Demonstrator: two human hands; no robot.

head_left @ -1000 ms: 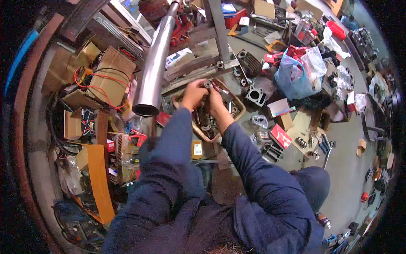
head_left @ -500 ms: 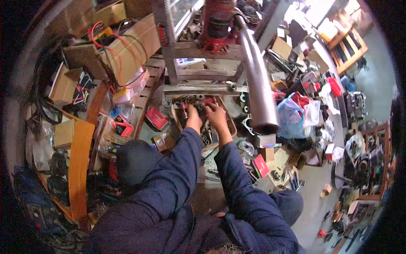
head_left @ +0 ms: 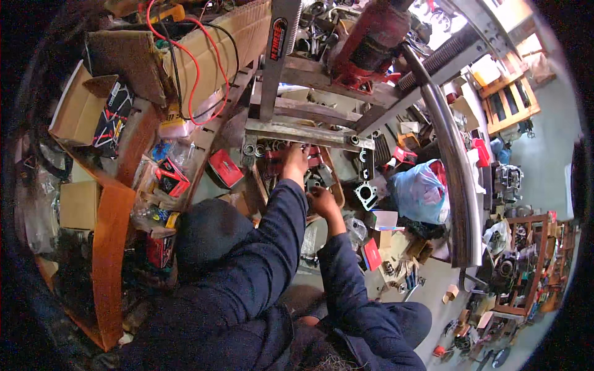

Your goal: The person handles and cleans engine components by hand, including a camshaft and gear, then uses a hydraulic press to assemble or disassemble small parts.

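My left hand [head_left: 296,161] reaches into the far part of a tan, open container [head_left: 338,193] full of metal parts, beside red pieces [head_left: 312,157]; its fingertips are partly hidden, so I cannot tell their grip. Nearer me, my right hand [head_left: 323,201] is at the container's near right, fingers curled on something I cannot make out among the parts. Just beyond the container runs a steel crossbar [head_left: 297,132] of a press frame. Several metal rings [head_left: 250,150] lie to the left, and a flat gasket-like plate [head_left: 366,193] to the right.
A red hydraulic jack [head_left: 362,43] sits in the frame, with a long polished tube [head_left: 464,216] along the right. Cardboard boxes [head_left: 77,204] and cables crowd the left. A blue plastic bag [head_left: 417,198], red boxes [head_left: 224,170] and scattered parts surround me.
The view has swung, putting the jack and tube to the right. My hands have separated: the left reaches farther in, while the right has drawn back toward the container's near side.
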